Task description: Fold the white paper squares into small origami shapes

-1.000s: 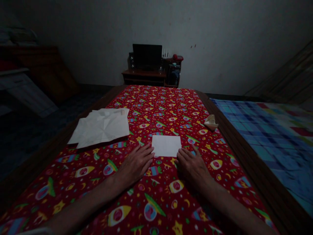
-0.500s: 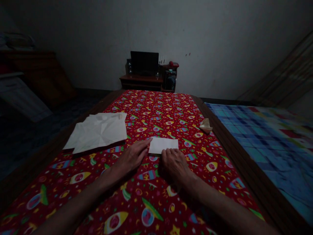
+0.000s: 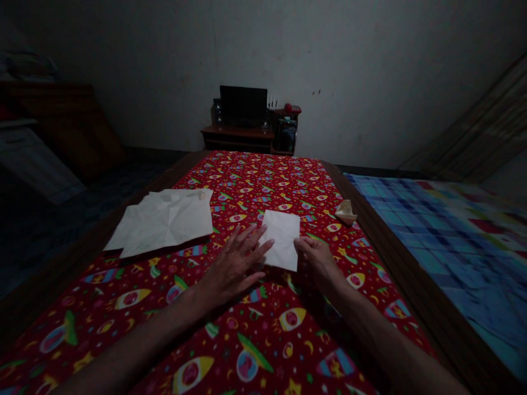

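A small folded sheet of white paper (image 3: 283, 236) lies on the red patterned cloth (image 3: 242, 334), its longer side running away from me. My left hand (image 3: 236, 266) is spread, palm down, with its fingertips over the paper's left edge. At the right edge, the fingers of my right hand (image 3: 317, 258) pinch the paper between thumb and forefinger. To the left lies a stack of creased white sheets (image 3: 168, 222). A small folded paper piece (image 3: 346, 212) rests near the cloth's right edge.
A monitor (image 3: 244, 103) and a red telephone (image 3: 292, 108) stand on a low desk (image 3: 236, 133) against the far wall. A blue checked cover (image 3: 411, 236) spreads out on the right. Wooden cabinets (image 3: 61, 126) stand at the left.
The folded paper has turned from lying wide to lying lengthwise. My left hand has spread its fingers, and my right hand has shifted from the near edge to the right edge.
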`<state>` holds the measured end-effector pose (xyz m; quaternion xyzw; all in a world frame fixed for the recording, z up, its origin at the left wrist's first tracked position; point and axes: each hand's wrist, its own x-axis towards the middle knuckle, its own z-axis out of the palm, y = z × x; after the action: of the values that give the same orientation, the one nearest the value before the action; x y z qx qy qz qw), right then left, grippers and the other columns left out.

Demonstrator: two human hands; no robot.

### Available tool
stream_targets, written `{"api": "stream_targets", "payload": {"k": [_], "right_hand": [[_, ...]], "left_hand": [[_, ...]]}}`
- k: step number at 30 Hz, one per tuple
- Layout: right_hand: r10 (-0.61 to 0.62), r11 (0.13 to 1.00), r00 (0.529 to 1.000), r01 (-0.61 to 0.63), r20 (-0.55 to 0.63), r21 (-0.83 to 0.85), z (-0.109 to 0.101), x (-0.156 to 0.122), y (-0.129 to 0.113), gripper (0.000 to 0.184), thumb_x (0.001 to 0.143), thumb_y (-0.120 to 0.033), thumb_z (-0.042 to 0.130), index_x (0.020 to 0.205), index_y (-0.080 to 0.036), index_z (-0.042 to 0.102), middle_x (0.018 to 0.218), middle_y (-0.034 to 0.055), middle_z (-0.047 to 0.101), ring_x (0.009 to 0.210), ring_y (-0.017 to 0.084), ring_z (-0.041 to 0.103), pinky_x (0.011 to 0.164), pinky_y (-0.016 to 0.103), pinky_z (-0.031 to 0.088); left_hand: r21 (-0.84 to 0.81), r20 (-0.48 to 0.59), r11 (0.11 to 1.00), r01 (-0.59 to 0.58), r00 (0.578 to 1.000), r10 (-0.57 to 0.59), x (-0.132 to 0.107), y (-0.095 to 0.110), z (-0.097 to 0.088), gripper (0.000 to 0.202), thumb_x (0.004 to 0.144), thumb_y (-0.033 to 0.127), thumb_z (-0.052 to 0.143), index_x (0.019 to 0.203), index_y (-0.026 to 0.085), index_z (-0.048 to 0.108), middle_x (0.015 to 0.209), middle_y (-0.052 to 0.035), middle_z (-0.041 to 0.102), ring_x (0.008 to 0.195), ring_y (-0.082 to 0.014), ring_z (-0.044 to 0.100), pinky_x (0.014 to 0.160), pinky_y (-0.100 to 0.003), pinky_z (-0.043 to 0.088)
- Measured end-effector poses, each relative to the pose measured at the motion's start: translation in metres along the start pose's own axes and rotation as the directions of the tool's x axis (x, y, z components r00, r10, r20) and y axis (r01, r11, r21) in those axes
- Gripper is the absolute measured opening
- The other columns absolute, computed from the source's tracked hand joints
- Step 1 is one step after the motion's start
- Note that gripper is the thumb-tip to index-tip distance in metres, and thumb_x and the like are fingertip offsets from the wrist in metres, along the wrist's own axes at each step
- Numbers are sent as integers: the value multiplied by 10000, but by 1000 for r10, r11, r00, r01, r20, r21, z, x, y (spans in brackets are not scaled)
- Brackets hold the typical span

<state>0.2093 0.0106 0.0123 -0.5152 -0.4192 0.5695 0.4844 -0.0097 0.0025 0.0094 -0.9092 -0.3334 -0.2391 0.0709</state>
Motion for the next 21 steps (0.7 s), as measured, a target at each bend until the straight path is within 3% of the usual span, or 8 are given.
{"api": "stream_targets", "payload": {"k": [4,10,13,14,15,16,18,21], "right_hand": [[82,997,996,-81,47,-19,0,-5,15,344,610,-462,638,546,-198,427,416,-95,351,335,43,300,354,187,248],[100,991,990,-90,101,-101,-5,-2,22,306,646,-453,612,585,-179,491,484,-41,476,398,80,433,409,208,365],[-57,952,997,72,59,-296,-16,-2,21,244,736,-396,564,768,-159,617,640,20,612,548,136,554,517,241,448],[-195,865,979,197,52,-462,-21,-4,21,258,784,-368,528,885,-159,640,727,45,649,627,156,587,579,260,472],[-353,694,933,314,74,-648,-27,-6,21,293,824,-341,490,997,-156,637,800,74,668,690,178,605,638,293,487],[-436,512,884,396,166,-762,-32,-10,21,325,851,-307,461,1091,-149,613,878,104,675,745,196,619,685,324,495],[-466,219,764,588,445,-779,-39,-18,24,358,865,-223,437,1196,-160,561,1105,145,631,954,220,605,802,356,492],[-397,65,626,748,671,-660,-42,-28,29,456,837,-143,459,1290,-183,479,1294,147,518,1203,229,461,953,412,430]], "left_hand": [[38,77,997,-63,995,60,3,7,10,492,894,211,466,1376,212,365,1469,-81,328,1360,-269,262,1116,-531,204],[3,7,991,-137,991,137,-2,5,34,295,907,135,419,1168,135,556,1231,-99,590,1198,-227,495,1032,-433,401],[-2,-9,990,-144,990,144,-4,6,35,289,902,116,425,1157,104,559,1208,-127,599,1188,-237,509,970,-396,468],[-6,-4,990,-141,990,141,-4,7,34,291,900,112,426,1160,100,556,1207,-131,599,1188,-238,510,965,-392,474],[-13,0,991,-136,991,136,-5,7,33,294,900,110,424,1164,99,553,1205,-133,601,1188,-237,512,966,-391,475],[-23,4,991,-129,992,130,-5,8,32,297,902,109,417,1167,101,550,1204,-133,601,1188,-233,513,967,-390,475],[-49,23,993,-108,994,109,-5,8,30,306,906,114,400,1176,111,543,1211,-133,598,1186,-223,518,966,-389,478],[-96,42,993,-72,996,76,-4,11,28,305,907,126,396,1172,119,547,1183,-128,615,1128,-218,562,938,-384,495]]}}
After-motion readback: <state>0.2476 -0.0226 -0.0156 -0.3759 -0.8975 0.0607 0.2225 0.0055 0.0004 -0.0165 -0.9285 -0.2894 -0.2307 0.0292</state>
